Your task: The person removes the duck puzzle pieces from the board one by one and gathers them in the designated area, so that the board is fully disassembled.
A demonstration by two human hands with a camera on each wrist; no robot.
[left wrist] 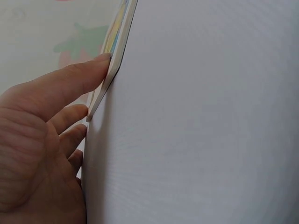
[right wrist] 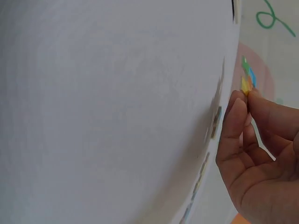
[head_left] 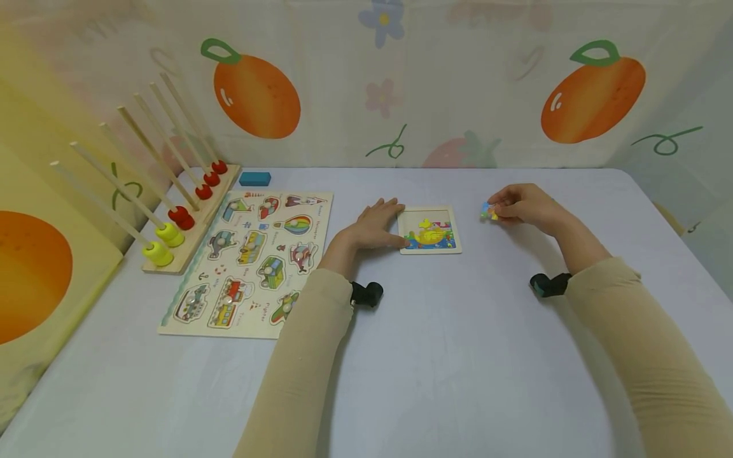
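A small square picture puzzle [head_left: 429,230] with a yellow duck and a pale frame lies on the table, its upper part bare of picture. My left hand [head_left: 375,226] is at its left side, fingers spread; the thumb [left wrist: 88,77] rests on the frame near a corner, and the index fingertip is by the edge. To the right of the puzzle, my right hand [head_left: 529,207] pinches a small multicoloured puzzle piece [head_left: 488,212] between thumb and fingers. In the right wrist view the piece [right wrist: 247,77] shows green, blue and yellow, partly covered by the fingertips.
A vehicle peg puzzle board [head_left: 243,264] lies left, partly behind my left forearm. Beyond it stand a wooden bead rack [head_left: 197,238] with upright rods and a blue block [head_left: 254,179]. Thin coloured edges [right wrist: 216,122] show low on the table in the right wrist view; their kind is unclear.
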